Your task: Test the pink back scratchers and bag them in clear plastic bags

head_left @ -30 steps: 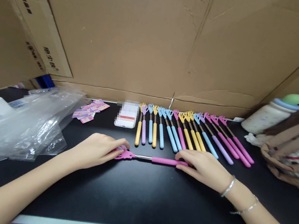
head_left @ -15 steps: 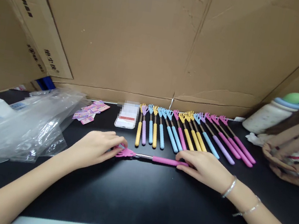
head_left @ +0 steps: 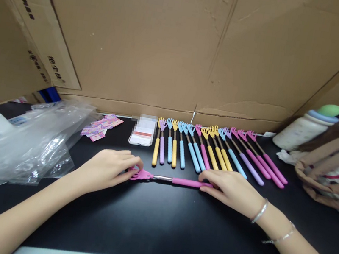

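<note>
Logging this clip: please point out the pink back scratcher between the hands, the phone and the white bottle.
Pink back scratcher [head_left: 187, 182]: head view, on its handle.
Phone [head_left: 143, 133]: head view, on its blurred screen.
White bottle [head_left: 301, 132]: head view, on its body.

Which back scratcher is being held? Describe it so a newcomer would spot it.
On the black table, look nearer than the row of back scratchers. There is the pink back scratcher, its claw held by the left hand and its handle by the right hand. It alone runs sideways, while the row points towards the cardboard wall.
</note>
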`<action>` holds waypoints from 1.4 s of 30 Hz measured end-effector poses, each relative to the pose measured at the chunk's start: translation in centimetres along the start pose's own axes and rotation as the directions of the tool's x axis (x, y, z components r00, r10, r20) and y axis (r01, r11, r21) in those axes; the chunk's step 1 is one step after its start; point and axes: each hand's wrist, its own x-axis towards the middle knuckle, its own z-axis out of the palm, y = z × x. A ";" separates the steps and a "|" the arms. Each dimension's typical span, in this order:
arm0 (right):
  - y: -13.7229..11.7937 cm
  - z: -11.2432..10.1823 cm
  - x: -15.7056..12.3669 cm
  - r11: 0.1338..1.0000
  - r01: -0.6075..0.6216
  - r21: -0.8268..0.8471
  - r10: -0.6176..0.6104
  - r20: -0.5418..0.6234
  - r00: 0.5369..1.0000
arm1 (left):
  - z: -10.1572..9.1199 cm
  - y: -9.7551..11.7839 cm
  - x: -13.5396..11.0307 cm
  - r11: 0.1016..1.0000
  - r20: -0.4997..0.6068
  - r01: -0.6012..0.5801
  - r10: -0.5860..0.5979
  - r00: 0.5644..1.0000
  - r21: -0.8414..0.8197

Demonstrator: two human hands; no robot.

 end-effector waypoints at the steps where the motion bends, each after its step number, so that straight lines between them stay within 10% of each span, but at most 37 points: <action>1: 0.0 0.0 0.0 1.000 0.000 -0.001 0.000 0.000 1.000 | 0.0 0.0 0.0 1.000 -0.002 0.000 0.000 1.000 0.008; 42: -0.2 -0.2 -0.1 1.000 -0.006 -0.004 0.006 -0.014 1.000 | 0.2 0.2 -0.1 1.000 -0.020 0.008 -0.009 1.000 -0.008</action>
